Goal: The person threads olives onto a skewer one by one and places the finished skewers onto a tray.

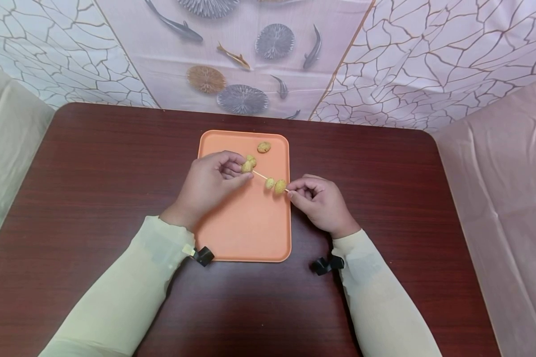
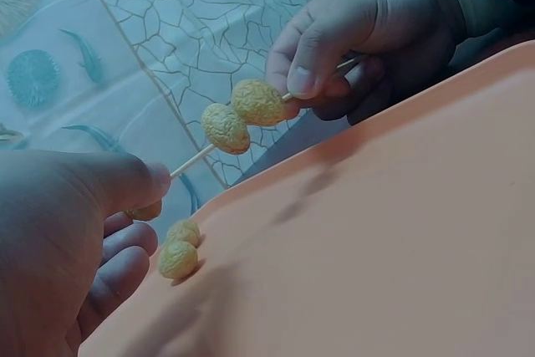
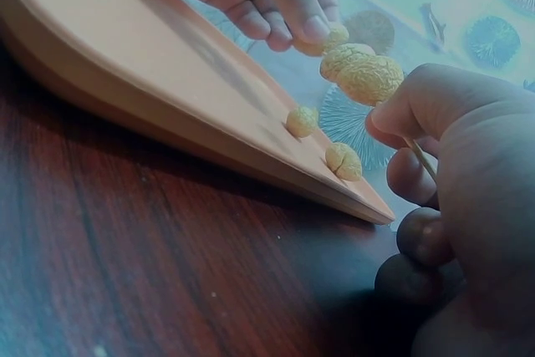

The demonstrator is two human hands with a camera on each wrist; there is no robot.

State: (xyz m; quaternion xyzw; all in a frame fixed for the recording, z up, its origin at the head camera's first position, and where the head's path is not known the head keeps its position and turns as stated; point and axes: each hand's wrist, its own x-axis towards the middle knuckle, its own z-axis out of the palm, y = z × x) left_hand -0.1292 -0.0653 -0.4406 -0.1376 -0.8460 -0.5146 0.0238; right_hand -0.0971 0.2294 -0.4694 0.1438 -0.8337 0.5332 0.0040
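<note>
A thin wooden skewer [image 1: 260, 175] slants over the orange tray [image 1: 245, 233], with two wrinkled yellow baby potatoes [image 2: 242, 113] threaded on it near its right end. My right hand [image 1: 319, 201] pinches the skewer just behind them, and its rear part runs back under the curled fingers in the right wrist view. At the other end, my left hand [image 1: 212, 183] pinches another baby potato [image 1: 247, 167] between thumb and fingers, against the skewer's tip. The left thumb [image 2: 138, 181] covers most of that potato in the left wrist view.
Two loose baby potatoes lie on the tray's far part: one potato [image 1: 264, 147] near the far right corner and another [image 1: 252, 159] just behind my left fingers. The tray rests on a dark wooden table [image 1: 94, 198], before a patterned cloth [image 1: 272, 94].
</note>
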